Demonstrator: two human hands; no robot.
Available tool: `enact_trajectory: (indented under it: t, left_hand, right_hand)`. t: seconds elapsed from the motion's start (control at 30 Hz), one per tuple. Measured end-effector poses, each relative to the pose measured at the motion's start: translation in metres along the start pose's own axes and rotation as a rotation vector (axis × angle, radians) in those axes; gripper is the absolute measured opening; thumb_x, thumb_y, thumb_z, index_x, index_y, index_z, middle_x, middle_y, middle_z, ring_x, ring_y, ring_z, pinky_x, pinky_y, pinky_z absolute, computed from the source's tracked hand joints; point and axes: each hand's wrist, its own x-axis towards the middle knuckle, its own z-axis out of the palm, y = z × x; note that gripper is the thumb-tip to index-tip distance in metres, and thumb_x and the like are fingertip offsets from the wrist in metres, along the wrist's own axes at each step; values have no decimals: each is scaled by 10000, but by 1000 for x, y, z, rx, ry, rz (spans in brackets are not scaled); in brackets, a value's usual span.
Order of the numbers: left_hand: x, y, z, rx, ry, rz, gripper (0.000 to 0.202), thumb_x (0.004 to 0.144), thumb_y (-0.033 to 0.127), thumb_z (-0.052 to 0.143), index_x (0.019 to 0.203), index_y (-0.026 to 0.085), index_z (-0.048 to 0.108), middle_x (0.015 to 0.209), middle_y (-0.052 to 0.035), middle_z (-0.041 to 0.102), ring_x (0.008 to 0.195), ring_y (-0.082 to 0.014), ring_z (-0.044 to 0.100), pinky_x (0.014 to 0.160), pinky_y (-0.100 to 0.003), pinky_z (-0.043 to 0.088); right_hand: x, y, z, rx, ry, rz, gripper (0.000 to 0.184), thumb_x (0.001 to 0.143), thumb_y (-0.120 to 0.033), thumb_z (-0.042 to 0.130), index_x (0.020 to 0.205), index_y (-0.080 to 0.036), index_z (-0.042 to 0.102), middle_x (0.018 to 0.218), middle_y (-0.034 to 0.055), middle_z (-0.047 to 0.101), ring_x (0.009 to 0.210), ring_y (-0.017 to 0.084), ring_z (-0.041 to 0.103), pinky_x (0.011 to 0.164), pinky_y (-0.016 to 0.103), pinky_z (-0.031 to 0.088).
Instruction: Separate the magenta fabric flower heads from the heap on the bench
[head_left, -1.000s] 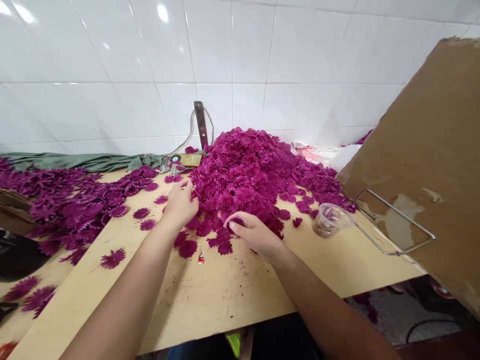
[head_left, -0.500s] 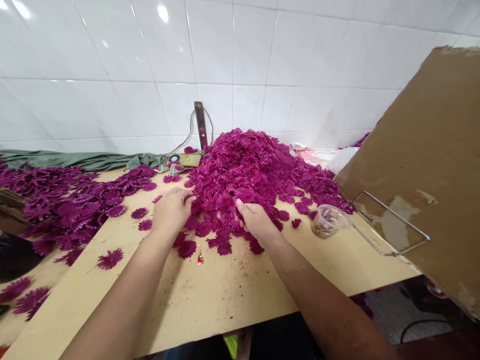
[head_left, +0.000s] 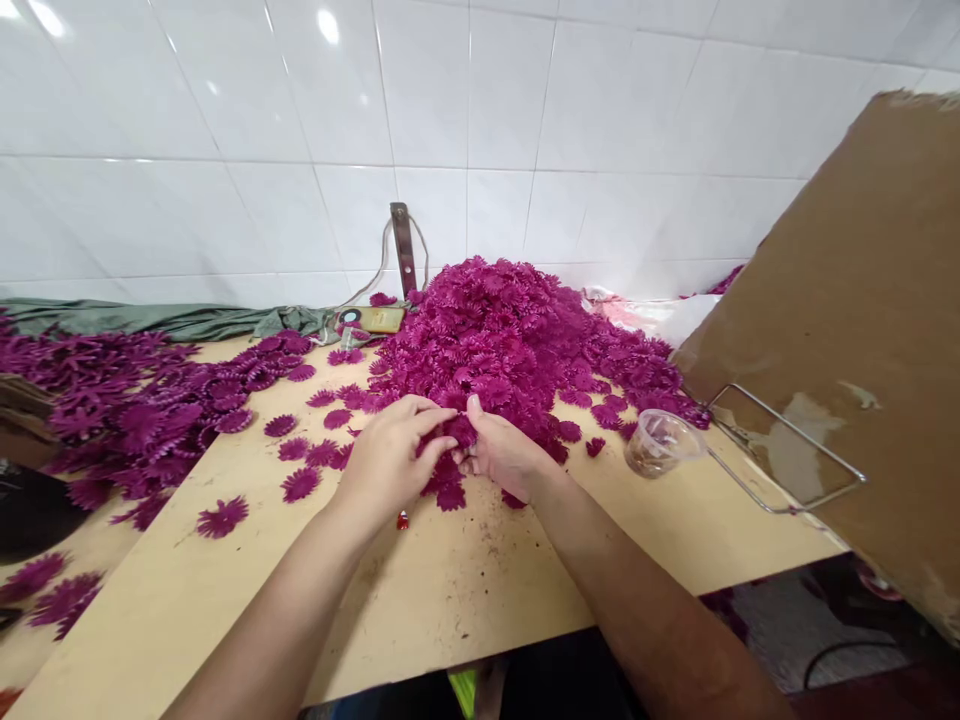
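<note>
In front of the pile my left hand (head_left: 401, 440) has its thumb and fingers pinched at a magenta artificial flower piece (head_left: 460, 432). My right hand (head_left: 508, 452) meets it from the other side, thumb up and fingers curled. Whatever lies inside the right fingers is mostly hidden, though magenta shows between them. Fingertips of both hands are nearly touching around that flower piece. Behind them rises a big heap of magenta flower pieces (head_left: 495, 320), flat with jagged petals. Several loose pieces (head_left: 301, 484) lie on the wooden table left of my left hand.
A clear plastic cup (head_left: 658, 445) stands at the right, near a bent metal wire frame (head_left: 787, 450) and a large cardboard sheet (head_left: 847, 330). More flower pieces (head_left: 142, 410) spread at the left. A phone (head_left: 379, 319) lies by the tiled wall. A small red object (head_left: 403, 520) sits nearer me.
My left hand has moved right and slightly down from the heap's left edge to meet my right hand. The right hand stays almost in place. Loose pieces left of the heap are now uncovered.
</note>
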Motion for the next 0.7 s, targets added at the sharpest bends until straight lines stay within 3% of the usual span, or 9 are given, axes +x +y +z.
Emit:
enact_trajectory:
  t: [0.13,0.27,0.47,0.57,0.63,0.7]
  left_hand:
    - [4,10,7,27,26,-38,168,770,232,473,691,203,618,726,-24,630,705,-176,564,667,-307,412]
    - [15,9,11,-155,204,-297,138,735,261,470,617,204,513,578,20,545,569,-142,502,577,-269,381]
    - [36,-32,-2,-386,543,-678,96,716,269,449,682,192,494,602,15,500,573,-149,500,572,-279,415]
    - [34,-45,-9,-324,460,-592,150,628,186,521,776,181,543,777,-37,578,785,-200,569,741,-337,448]
    - [26,-41,-8,-252,390,-509,225,599,158,535,818,179,582,903,-75,603,940,-236,551,867,-383,406]
    - [16,-28,-3,-277,283,-471,214,629,201,533,826,179,614,929,-85,623,959,-247,551,900,-410,387]
  right_hand:
    - [0,5,3,-85,-67,-96,221,807,-314,512,656,-159,466,536,-55,433,468,56,362,485,210,288]
    - [-7,3,11,-134,-111,-255,88,707,-129,568,721,-156,485,582,-69,439,513,55,378,541,215,326]
    - [-16,5,8,-490,-60,-141,44,759,-122,492,734,-157,501,657,-18,507,586,91,460,591,249,382]
    - [-14,4,-1,-499,37,-135,64,790,-140,465,759,-158,518,691,-11,519,595,84,452,594,237,376]
    - [-9,2,-5,-447,97,-152,111,807,-132,433,725,-154,505,662,-20,515,543,67,417,562,221,357]
    - [-5,-1,-6,-417,148,-186,169,814,-131,419,656,-156,471,595,-36,491,485,56,375,518,211,327]
